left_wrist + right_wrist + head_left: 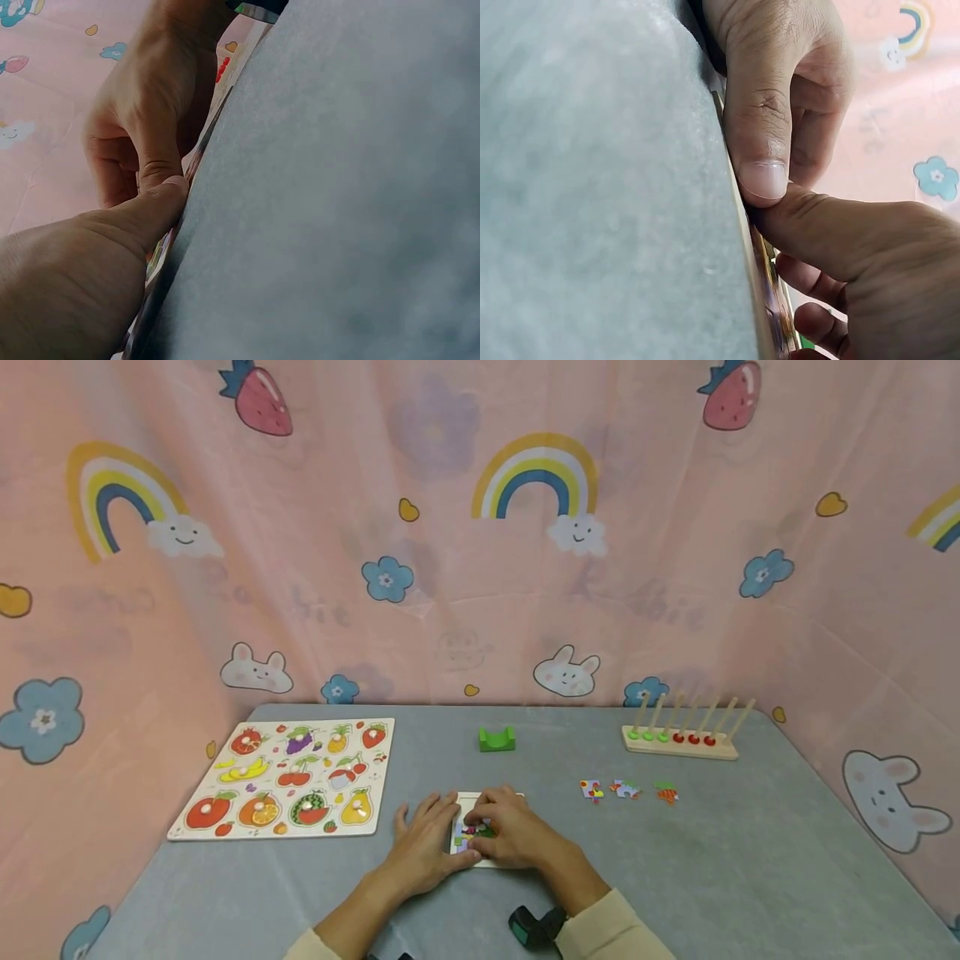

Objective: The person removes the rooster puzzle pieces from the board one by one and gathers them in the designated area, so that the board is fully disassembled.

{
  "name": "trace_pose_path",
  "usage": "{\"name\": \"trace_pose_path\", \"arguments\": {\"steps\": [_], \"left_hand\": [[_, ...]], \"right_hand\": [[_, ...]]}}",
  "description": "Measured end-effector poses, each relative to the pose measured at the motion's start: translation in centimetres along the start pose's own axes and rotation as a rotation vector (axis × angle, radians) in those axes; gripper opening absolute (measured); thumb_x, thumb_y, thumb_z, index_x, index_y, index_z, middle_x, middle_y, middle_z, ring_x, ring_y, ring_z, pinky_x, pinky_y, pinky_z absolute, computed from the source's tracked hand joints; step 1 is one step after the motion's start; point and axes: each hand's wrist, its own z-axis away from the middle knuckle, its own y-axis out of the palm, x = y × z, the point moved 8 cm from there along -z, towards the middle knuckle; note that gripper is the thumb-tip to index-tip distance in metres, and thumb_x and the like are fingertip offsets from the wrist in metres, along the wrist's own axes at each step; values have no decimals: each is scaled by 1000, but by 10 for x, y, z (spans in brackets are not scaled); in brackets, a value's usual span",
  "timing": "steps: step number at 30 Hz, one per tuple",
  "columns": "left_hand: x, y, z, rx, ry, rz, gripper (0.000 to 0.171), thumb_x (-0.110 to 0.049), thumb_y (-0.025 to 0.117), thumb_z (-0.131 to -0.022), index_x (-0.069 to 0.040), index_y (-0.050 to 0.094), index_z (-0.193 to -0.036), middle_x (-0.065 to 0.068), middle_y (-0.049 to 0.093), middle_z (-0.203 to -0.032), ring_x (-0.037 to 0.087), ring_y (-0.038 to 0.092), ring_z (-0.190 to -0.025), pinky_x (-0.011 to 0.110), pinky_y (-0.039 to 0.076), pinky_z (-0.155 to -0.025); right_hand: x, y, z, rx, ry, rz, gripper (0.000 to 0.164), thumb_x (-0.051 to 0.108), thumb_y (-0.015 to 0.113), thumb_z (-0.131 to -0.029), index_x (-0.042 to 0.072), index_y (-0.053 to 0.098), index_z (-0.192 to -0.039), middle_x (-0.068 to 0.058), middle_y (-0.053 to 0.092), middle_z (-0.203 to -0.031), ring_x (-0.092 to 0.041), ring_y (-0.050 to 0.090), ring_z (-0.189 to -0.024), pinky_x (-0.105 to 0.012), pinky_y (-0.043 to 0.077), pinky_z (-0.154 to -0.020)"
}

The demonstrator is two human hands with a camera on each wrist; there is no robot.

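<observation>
A small jigsaw puzzle in a pale frame [467, 799] lies flat on the table in front of me, largely covered by both hands. My left hand [427, 852] rests along the frame's left side, fingers extended, thumb at the near edge. My right hand [517, 832] bends over the puzzle, thumb and fingers around a coloured jigsaw piece [486, 830] at the surface, partly hidden. In the right wrist view the left thumb [765, 180] and the right hand [892, 247] meet at the frame's edge. Three loose jigsaw pieces [625, 789] lie to the right.
A fruit peg puzzle board [262, 814] covers the table's left side. Behind the hands stands a green notched block [497, 741]. A wooden rack with upright pegs and green and red beads [680, 744] is at the back right. A pink patterned curtain [435, 635] hangs behind.
</observation>
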Motion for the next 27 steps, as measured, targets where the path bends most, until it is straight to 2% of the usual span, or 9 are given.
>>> {"name": "trace_pose_path", "arguments": {"steps": [8,16,23,27], "left_hand": [[1,-2,1,-5,4,8,72,-52,73,-79,-4,57,-130,11,47,-143,33,34,-134,69,11,-99],[0,0,1,-5,6,6,72,-53,74,-78,-5,57,-130,9,47,-143,33,34,-134,69,11,-99],[-1,0,1,-14,12,-3,72,-53,74,-77,-6,58,-129,9,48,-142,33,35,-133,69,12,-98],[0,0,1,-10,8,8,70,-53,74,-77,-5,59,-126,9,48,-142,34,35,-133,69,11,-98]], "right_hand": [[4,-3,-1,-12,-30,30,22,18,74,-83,9,72,-103,5,57,-95,-14,48,-90,-34,42,-78],[8,-16,4,-86,-62,45,34,16,72,-85,4,68,-115,1,62,-100,-17,53,-99,-42,44,-88],[11,-33,10,-218,-118,-20,30,16,80,-79,5,71,-106,2,64,-96,-16,56,-97,-40,46,-86],[9,-40,14,-233,-103,-49,25,15,79,-80,6,72,-103,3,62,-100,-16,55,-99,-38,47,-85]]}}
